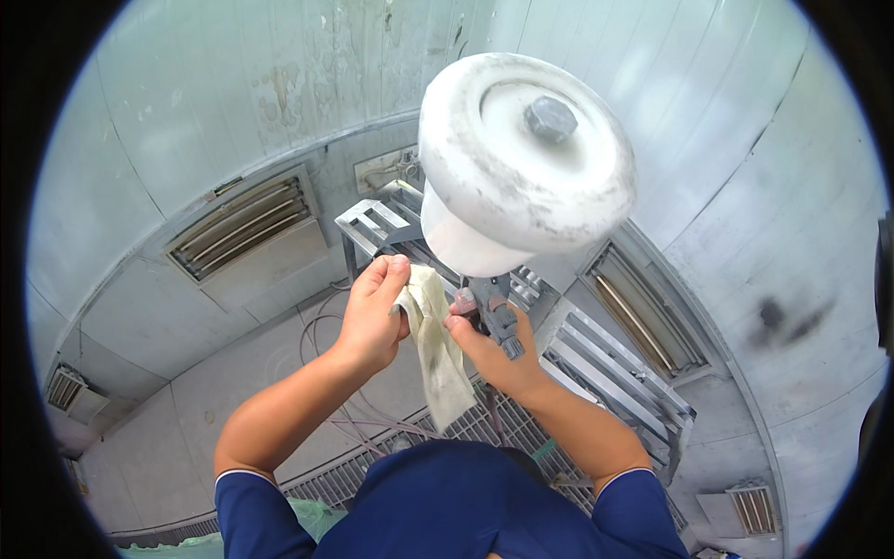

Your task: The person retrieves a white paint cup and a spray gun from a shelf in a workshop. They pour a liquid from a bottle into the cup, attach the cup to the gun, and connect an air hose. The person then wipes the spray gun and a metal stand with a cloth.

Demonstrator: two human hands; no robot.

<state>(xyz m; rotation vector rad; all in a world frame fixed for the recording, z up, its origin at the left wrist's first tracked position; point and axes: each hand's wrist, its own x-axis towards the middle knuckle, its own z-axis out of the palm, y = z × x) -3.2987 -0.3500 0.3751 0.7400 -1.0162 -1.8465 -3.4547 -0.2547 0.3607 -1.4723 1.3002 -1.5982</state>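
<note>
My left hand (374,314) grips the upper end of a pale cloth (436,349), whose stained lower part hangs down between my forearms. My right hand (499,342) is closed around a gravity-feed spray gun (499,314), its thumb near a reddish part at the side. On top of the gun sits a large white paint cup (527,161) with grey smudges and a grey hexagonal knob on its lid. The cloth lies close beside the gun; whether they touch cannot be told. My right hand's palm and most of the gun's handle are hidden.
Slatted metal stands (601,349) are behind and to the right of the gun. Hoses (314,335) trail over the floor and a floor grating (335,478). Light-coloured walls with recessed lamp panels (244,223) surround me. Green plastic sheeting (314,517) lies at lower left.
</note>
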